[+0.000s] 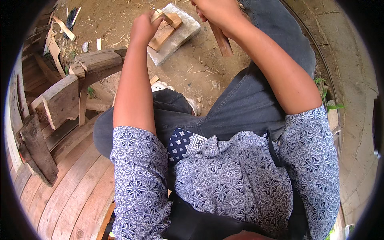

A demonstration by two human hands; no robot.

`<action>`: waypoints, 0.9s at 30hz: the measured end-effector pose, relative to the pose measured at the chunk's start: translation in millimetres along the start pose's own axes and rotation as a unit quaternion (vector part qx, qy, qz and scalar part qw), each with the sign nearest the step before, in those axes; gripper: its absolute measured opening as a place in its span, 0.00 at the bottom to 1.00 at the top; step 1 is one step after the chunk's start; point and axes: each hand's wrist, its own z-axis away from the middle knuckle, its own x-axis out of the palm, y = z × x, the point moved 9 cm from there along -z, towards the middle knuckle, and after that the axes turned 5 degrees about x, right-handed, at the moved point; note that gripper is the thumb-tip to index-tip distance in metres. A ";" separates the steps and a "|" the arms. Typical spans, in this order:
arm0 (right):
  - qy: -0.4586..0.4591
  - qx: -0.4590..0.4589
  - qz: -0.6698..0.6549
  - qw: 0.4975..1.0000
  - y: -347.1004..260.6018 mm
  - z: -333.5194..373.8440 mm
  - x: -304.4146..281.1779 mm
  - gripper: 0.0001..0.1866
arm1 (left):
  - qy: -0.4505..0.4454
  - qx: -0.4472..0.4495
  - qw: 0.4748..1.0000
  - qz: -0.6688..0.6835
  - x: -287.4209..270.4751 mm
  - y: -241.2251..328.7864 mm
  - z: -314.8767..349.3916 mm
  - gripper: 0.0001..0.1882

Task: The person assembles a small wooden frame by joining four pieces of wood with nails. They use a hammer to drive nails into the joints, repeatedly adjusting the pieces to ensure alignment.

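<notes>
Wood block (164,35) sits on a pale stone slab (191,27), near the top edge of my view. Left hand (144,28) is closed on a smaller wood piece (160,17) at the block's far end; fingertips hidden, so can't tell the exact grip. Right hand (220,14) is wrapped round a wooden handle (221,42), bottom end hanging free; top end out of view, can't say what's on it.

Handling, my read: block is stiff, moderately light, dry, not slippery; could split along the grain. Hold it by the long sides, fingers clear of the top. Slab looks heavy, rough, a decent base.

Further out: dirt ground (188,78) with shavings, scrap timber (62,98) and wooden planks (76,180) left.
</notes>
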 end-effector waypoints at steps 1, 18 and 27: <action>-0.003 0.000 -0.002 1.000 -1.0 0.7 1.7 0.12 | 0.002 0.003 1.000 -0.004 0.2 -3.3 0.0 0.27; -0.092 -0.101 0.271 0.953 3.5 16.1 19.8 0.24 | -0.013 0.016 0.999 -0.041 -9.2 8.6 4.8 0.25; -0.112 -0.110 0.252 0.955 -67.8 39.1 52.4 0.17 | -0.035 -0.073 0.996 0.023 -8.2 1.6 12.4 0.25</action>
